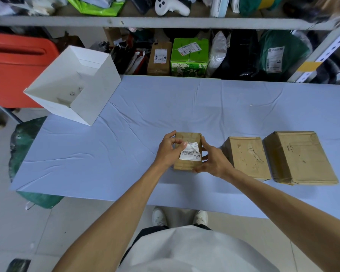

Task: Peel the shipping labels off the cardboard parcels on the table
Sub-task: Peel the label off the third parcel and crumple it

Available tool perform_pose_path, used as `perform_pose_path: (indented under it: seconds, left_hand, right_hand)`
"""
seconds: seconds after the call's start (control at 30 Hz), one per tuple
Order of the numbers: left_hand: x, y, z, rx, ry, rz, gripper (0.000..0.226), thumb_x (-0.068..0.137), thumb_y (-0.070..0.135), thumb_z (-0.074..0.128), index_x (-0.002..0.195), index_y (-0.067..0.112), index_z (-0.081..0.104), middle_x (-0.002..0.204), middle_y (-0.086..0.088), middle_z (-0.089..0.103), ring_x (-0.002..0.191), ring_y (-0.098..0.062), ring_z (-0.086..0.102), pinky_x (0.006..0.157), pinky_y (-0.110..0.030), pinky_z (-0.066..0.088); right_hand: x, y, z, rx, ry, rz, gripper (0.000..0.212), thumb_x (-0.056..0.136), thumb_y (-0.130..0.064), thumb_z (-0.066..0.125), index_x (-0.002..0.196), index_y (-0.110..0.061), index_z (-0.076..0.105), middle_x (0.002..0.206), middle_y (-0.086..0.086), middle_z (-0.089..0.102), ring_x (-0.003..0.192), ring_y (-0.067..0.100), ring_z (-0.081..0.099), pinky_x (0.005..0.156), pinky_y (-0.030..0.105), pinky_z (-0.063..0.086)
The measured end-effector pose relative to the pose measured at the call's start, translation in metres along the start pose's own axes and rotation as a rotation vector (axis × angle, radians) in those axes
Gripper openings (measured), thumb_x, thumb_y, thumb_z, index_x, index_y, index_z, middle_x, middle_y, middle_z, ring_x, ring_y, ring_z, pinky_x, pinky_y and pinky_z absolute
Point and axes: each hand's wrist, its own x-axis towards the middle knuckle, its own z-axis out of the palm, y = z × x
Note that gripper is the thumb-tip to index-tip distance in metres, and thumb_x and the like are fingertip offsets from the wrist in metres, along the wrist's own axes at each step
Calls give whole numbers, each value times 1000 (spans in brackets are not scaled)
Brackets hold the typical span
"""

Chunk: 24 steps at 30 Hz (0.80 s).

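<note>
At the surface's (126, 154) centre, the left hand (168, 152) pinches the label's (190, 153) lifted 10 o'clock corner on the small parcel (186, 165). The right hand (214, 161) clamps the parcel's 3 o'clock side. The label's long axis runs 12-to-6, so the peel likely goes toward 4 o'clock.

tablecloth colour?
Pale lavender-blue tablecloth, plain and creased; head view.

A parcel storeroom: metal shelving (165, 22) crammed with labelled boxes (188, 55) and mailer bags (273, 54) behind a cloth-covered tabletop (106, 154).
</note>
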Motion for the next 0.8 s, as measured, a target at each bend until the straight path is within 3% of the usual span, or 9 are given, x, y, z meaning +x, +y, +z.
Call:
perform_pose_path:
  seconds: [0.17, 0.37, 0.5, 0.63, 0.73, 0.8]
  left_hand:
    - [0, 0, 0, -9, 2, -6, 14, 87, 22, 68, 94, 9, 69, 151, 3, 37, 134, -19, 42, 111, -38, 38]
    - [-1, -1, -2, -36, 7, -18, 17, 88, 20, 68, 97, 6, 69, 151, 3, 36, 133, -18, 43, 104, -26, 40]
    - [-2, -1, -1, -53, 21, -25, 19, 88, 21, 67, 98, 5, 70, 151, 4, 37, 133, -18, 45, 97, -23, 43]
    - [-3, 0, -1, -67, 23, -23, 18, 88, 20, 67, 98, 5, 70, 152, 3, 36, 134, -19, 43, 100, -25, 45]
    - [-4, 1, 0, -79, 27, -29, 18, 89, 20, 66, 99, 5, 70, 153, 4, 34, 133, -19, 44, 78, -6, 48]
    - [-4, 1, 0, -86, 27, -25, 20, 89, 19, 66, 101, 4, 70, 153, 4, 34, 133, -19, 44, 80, -8, 49]
  right_hand:
    - [1, 0, 0, -5, -5, -4, 122, 62, -5, 87, 153, -23, 8, 119, -12, 51, 82, 7, 64, 58, 9, 51]
    - [2, 1, 0, -11, -6, -4, 122, 61, -6, 88, 153, -26, 9, 119, -11, 51, 84, 7, 64, 60, 13, 54]
    - [3, 4, 0, 6, -7, -21, 119, 63, -3, 86, 152, -29, 11, 113, -17, 52, 82, 7, 65, 57, 10, 51]
    - [3, 5, 0, 7, -13, -15, 120, 63, -5, 86, 152, -30, 10, 109, -25, 51, 84, 8, 65, 57, 11, 51]
    - [3, 5, 0, 4, -13, -16, 119, 62, -6, 87, 151, -32, 13, 107, -30, 51, 84, 7, 65, 57, 10, 51]
    - [3, 5, 0, 5, -12, -17, 118, 62, -6, 87, 151, -33, 14, 106, -30, 51, 83, 8, 65, 56, 11, 51]
